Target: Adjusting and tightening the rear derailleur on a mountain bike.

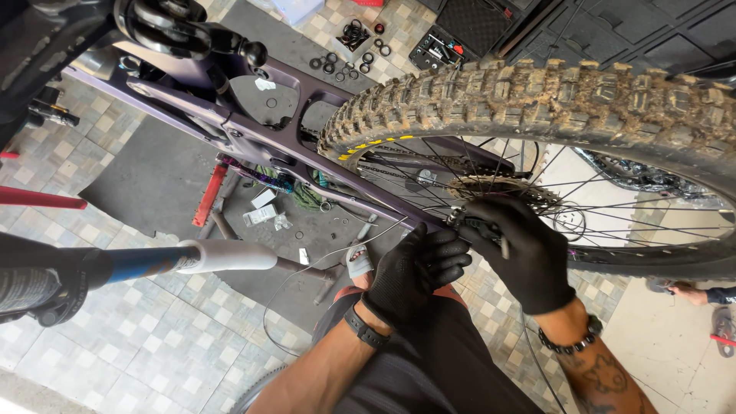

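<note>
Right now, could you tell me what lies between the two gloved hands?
In the head view, nothing: left hand and right hand touch, side by side at the derailleur.

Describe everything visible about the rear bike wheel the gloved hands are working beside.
The rear wheel has a knobby black tyre caked with dried tan mud, a dark rim with yellow marks, and thin crossing spokes. It sits mounted in the dark purple frame, raised off the tiled floor. A sprocket cluster shows at the hub. The left hand and right hand, in black gloves, work at its derailleur area.
</note>
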